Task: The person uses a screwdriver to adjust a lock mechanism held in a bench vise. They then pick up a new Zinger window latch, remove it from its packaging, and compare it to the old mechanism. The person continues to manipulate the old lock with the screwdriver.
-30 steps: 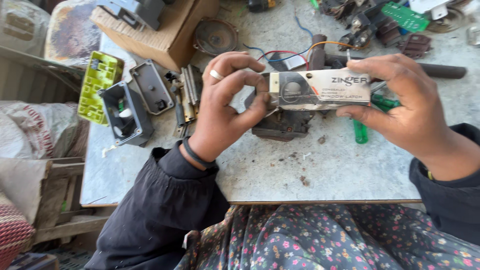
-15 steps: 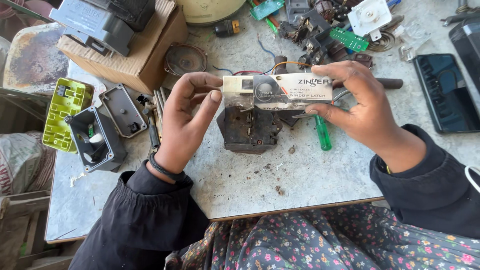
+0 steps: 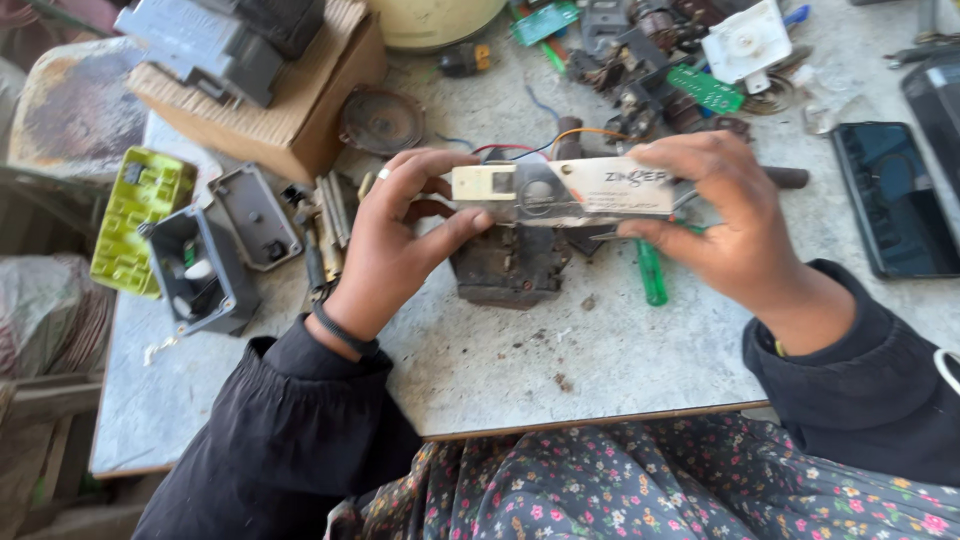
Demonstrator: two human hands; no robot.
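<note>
Now, held thing: flat metal plate [image 3: 560, 190], up over the table [image 3: 600, 350].
Your left hand [image 3: 400, 235]: pinches the pale end.
Your right hand [image 3: 720, 220]: grips the printed end.
Handling: likely light, stiff, sharp-edged; keep holding both ends.

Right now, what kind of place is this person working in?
Probably an informal electronics repair or salvage bench. Green circuit boards and loose parts litter the worn tabletop, a green screwdriver lies ready, and the left hand and right hand hold a long metal panel from an appliance.
</note>
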